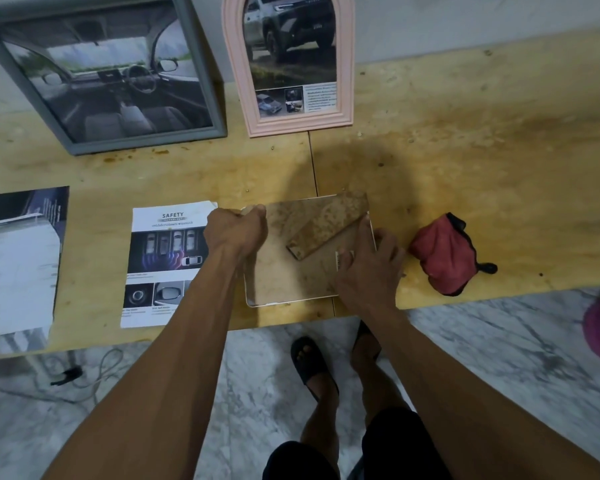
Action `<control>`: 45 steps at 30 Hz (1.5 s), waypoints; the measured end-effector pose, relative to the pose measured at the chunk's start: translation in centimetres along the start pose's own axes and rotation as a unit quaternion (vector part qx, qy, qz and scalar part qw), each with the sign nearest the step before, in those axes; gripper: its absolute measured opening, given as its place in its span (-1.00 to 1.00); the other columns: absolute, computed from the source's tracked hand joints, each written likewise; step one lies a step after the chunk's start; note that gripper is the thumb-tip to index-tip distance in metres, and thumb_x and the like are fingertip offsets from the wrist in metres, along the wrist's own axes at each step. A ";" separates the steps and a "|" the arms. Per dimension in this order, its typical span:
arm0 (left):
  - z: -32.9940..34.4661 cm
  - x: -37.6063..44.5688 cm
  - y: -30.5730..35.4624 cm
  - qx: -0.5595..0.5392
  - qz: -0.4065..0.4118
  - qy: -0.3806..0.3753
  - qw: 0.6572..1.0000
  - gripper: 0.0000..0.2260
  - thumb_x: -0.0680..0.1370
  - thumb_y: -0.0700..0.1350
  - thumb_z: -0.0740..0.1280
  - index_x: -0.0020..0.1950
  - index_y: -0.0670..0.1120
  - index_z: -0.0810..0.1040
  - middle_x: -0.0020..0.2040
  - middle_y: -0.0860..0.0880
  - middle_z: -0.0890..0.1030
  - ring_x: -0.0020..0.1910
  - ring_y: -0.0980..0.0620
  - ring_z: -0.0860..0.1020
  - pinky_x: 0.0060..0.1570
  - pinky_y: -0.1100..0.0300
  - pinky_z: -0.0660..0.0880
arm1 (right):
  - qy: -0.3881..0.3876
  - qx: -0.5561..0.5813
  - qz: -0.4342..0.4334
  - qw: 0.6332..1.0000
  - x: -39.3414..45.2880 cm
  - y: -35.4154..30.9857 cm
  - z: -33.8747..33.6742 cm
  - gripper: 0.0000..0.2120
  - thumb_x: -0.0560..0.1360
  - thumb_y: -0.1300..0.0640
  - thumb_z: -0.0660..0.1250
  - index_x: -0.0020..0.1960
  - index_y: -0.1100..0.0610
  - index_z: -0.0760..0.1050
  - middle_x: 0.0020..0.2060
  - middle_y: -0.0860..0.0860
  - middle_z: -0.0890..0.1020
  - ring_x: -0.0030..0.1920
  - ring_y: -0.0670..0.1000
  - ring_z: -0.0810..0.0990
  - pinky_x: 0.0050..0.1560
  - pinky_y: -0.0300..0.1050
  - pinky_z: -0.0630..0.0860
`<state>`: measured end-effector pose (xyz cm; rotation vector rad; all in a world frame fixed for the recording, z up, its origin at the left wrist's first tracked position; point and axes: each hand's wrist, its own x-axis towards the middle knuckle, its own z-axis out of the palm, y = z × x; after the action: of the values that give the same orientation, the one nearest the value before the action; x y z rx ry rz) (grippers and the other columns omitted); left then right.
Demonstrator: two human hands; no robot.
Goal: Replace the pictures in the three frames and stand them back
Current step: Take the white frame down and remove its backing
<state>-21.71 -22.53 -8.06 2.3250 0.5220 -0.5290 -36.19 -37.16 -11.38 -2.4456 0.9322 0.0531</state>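
Head view looks down on a wooden bench (pixel 465 140) where a white frame (pixel 291 296) lies face down near the front edge, its stained brown backing board up and its fold-out stand (pixel 326 226) lying flat across it. The left hand (pixel 236 230) is curled in a fist on the frame's far left corner, gripping it. The right hand (pixel 368 265) presses flat on the frame's right edge, fingers spread narrowly over a pale strip at that side; whether it pinches a clip or a sheet cannot be told.

Two frames already stand against the wall behind: a grey frame (pixel 201 98) showing a car interior and a pink arched frame (pixel 347 64) showing a car. Loose pictures lie on the bench to the left: a safety leaflet (pixel 160 258) just beside the left hand and a larger dark print (pixel 18 265) further left. A red pouch (pixel 440 254) sits to the right, near the frame but apart from it.

Judging from this, the third frame is the one in hand, at the stage of working its back. The next move likely calls for holding the frame steady with the left hand while the right frees or seats the backing board, keeping the stand clear.
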 end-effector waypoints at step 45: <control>-1.2 -2.4 -3.8 0.019 0.021 -0.142 0.989 -0.70 0.44 0.15 0.52 -0.19 -0.06 0.57 -0.18 -0.07 0.66 -0.23 -0.08 0.58 -0.23 0.14 0.51 | -0.034 0.044 -0.004 0.998 0.5 0.2 -1.1 -0.41 0.61 -0.02 0.16 0.58 -0.03 0.03 0.37 0.13 0.22 0.29 0.18 0.20 0.28 0.06 0.19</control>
<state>-25.34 -19.64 -8.06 2.2407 0.3296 -0.8403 -36.09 -38.13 -10.63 -2.3510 0.8775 0.0893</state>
